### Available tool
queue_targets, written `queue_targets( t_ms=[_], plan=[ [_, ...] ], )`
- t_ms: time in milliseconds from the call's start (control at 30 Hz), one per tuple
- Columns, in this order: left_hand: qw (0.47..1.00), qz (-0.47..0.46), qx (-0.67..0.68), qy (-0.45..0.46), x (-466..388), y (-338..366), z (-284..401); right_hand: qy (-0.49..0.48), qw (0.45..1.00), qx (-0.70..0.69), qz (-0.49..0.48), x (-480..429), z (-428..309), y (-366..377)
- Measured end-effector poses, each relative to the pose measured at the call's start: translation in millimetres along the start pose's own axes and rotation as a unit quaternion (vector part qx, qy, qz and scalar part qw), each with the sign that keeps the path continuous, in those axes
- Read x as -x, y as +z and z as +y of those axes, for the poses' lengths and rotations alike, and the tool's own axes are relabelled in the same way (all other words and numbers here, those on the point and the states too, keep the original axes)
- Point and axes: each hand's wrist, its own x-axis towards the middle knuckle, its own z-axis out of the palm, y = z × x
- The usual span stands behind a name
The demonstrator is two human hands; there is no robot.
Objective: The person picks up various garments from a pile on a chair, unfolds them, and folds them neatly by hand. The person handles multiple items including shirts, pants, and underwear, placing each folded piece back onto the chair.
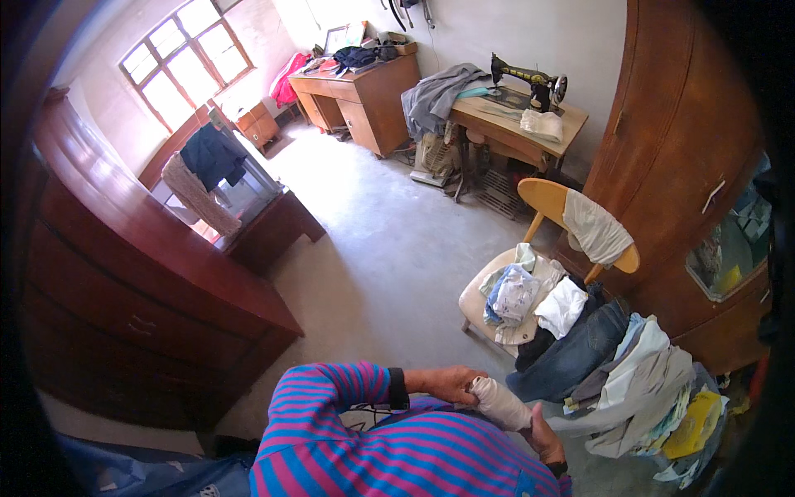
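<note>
A tightly rolled off-white cloth (502,404) is held in front of my striped top, at the lower middle of the view. My left hand (448,384) grips its upper left end, fingers curled over it. At the lower right end, my right hand (546,436) holds the roll with the thumb raised along it. To the right, a cushioned chair (475,304) bears folded clothes, among them a white folded cloth (562,306) and a patterned one (517,296). Dark blue jeans (577,354) hang over the chair's near side.
A heap of loose clothes (646,385) lies right of the chair. Light cloth (596,227) hangs on the chair's backrest. Behind stand a sewing machine (534,81) on its table and a wooden desk (397,93). A wooden wardrobe (671,155) is at right, a dark red cabinet (155,298) at left.
</note>
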Motion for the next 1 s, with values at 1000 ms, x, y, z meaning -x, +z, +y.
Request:
queue_targets(
  t_ms=[1000],
  plan=[
    [0.906,0.386,0.056,-0.167,-88.3,-155.1,-73.3,0.084,0.941,0.28,0.17,-99.0,-29.9,-61.5]
  ],
)
